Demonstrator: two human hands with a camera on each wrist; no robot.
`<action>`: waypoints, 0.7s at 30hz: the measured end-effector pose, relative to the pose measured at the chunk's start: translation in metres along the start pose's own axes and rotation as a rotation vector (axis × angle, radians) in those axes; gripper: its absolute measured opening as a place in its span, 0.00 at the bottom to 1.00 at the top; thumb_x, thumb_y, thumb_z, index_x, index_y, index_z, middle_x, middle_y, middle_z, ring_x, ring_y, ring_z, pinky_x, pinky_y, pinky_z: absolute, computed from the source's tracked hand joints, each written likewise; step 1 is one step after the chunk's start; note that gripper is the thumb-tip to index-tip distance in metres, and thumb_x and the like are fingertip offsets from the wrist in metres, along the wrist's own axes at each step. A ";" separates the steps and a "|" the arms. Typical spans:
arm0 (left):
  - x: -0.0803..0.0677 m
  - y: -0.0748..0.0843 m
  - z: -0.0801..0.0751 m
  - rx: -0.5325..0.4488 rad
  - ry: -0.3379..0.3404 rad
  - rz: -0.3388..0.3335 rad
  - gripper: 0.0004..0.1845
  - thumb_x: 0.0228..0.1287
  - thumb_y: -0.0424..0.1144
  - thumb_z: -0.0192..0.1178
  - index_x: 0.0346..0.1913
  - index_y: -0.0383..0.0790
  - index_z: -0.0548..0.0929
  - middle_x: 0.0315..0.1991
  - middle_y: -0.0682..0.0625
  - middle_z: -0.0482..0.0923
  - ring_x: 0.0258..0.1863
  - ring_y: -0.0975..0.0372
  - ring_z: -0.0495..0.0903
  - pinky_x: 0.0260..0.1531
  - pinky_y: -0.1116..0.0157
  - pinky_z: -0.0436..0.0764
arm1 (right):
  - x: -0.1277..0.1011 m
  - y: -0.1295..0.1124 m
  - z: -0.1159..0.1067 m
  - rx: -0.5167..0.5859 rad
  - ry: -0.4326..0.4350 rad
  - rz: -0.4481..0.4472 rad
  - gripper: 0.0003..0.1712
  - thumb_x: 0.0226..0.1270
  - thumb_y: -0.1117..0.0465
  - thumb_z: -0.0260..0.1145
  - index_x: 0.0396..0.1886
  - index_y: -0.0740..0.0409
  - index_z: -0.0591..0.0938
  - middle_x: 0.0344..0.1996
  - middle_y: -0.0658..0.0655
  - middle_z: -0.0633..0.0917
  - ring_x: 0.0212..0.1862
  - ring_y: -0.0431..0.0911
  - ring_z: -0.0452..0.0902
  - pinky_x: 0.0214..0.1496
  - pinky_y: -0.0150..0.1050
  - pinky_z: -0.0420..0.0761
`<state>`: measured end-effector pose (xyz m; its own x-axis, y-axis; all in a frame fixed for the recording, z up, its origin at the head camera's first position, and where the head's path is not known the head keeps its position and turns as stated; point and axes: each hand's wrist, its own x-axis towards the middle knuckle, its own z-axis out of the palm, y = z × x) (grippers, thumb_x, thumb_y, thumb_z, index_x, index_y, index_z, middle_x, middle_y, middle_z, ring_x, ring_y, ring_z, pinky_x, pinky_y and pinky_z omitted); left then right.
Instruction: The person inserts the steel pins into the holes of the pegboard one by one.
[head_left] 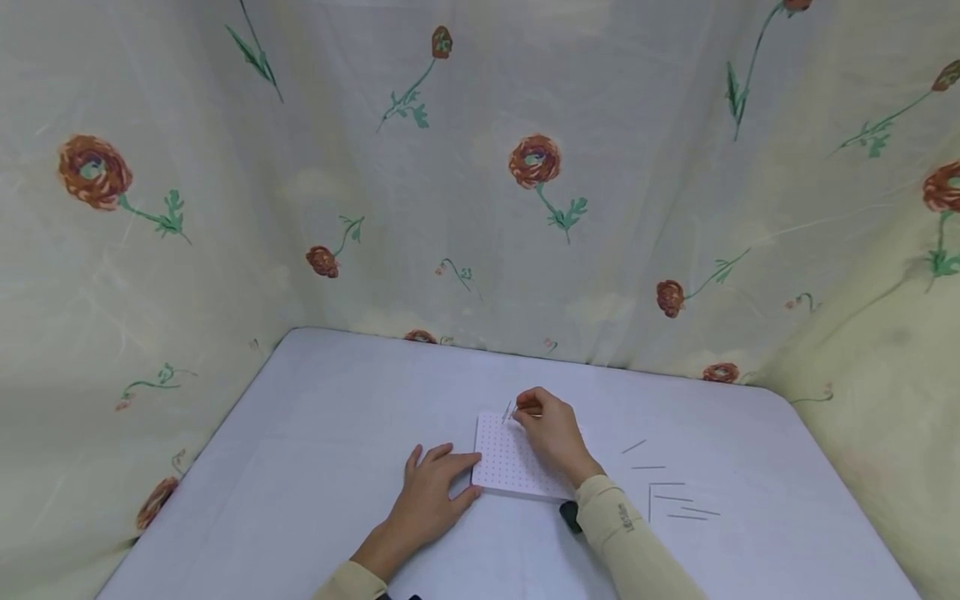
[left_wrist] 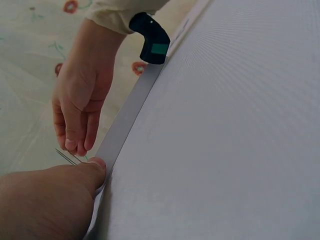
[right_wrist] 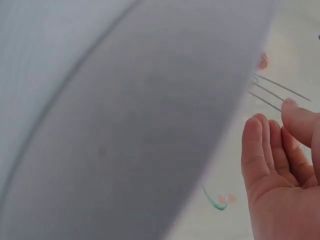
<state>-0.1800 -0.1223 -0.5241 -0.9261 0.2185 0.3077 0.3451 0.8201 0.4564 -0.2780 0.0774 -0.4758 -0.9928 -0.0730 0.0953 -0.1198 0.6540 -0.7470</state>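
Observation:
A white board point(head_left: 510, 468) dotted with small holes lies flat on the pale table point(head_left: 337, 417). My left hand point(head_left: 435, 492) rests flat at the board's left edge with fingers spread; its thumb point(left_wrist: 80, 182) presses the board's edge point(left_wrist: 125, 120). At the board's far corner my right hand point(head_left: 546, 427) pinches thin metal pins point(head_left: 510, 410) between its fingertips. These pins point(left_wrist: 67, 156) show as fine wires below the right hand point(left_wrist: 80, 100) in the left wrist view. In the right wrist view the pins point(right_wrist: 275, 92) stick out beyond the curled fingers point(right_wrist: 270, 150).
Several loose thin metal pins point(head_left: 675, 500) lie on the table to the right of the board. A black wrist device point(head_left: 570, 517) sits under my right sleeve. Flowered cloth point(head_left: 525, 167) hangs as walls around the table's back and sides.

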 end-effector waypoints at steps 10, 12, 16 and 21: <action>0.000 0.002 -0.003 -0.010 0.005 -0.013 0.25 0.57 0.55 0.64 0.57 0.56 0.78 0.54 0.58 0.81 0.64 0.53 0.69 0.66 0.37 0.51 | -0.005 0.006 -0.016 0.010 0.052 -0.042 0.12 0.61 0.62 0.67 0.44 0.55 0.80 0.42 0.53 0.85 0.47 0.44 0.82 0.51 0.39 0.82; -0.001 0.002 -0.002 -0.014 0.013 -0.015 0.25 0.56 0.54 0.65 0.57 0.56 0.78 0.54 0.59 0.81 0.64 0.53 0.70 0.66 0.36 0.51 | -0.008 0.008 -0.021 0.003 0.051 -0.051 0.13 0.61 0.61 0.67 0.45 0.55 0.80 0.43 0.53 0.85 0.47 0.45 0.82 0.52 0.40 0.82; -0.002 0.000 0.002 -0.017 0.022 -0.006 0.25 0.56 0.55 0.65 0.57 0.57 0.78 0.54 0.59 0.81 0.64 0.54 0.70 0.66 0.37 0.51 | -0.014 0.015 -0.035 -0.004 0.055 -0.056 0.15 0.62 0.60 0.67 0.48 0.56 0.79 0.44 0.54 0.85 0.48 0.46 0.82 0.53 0.39 0.82; -0.001 -0.001 0.003 -0.006 0.029 0.007 0.25 0.56 0.55 0.64 0.58 0.57 0.78 0.54 0.59 0.81 0.64 0.54 0.70 0.66 0.37 0.52 | -0.024 0.024 -0.055 0.004 0.076 -0.047 0.17 0.63 0.59 0.66 0.50 0.58 0.79 0.45 0.55 0.85 0.49 0.46 0.81 0.53 0.37 0.82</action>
<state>-0.1799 -0.1214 -0.5274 -0.9189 0.2087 0.3349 0.3526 0.8152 0.4594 -0.2569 0.1362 -0.4599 -0.9825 -0.0461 0.1803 -0.1667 0.6483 -0.7429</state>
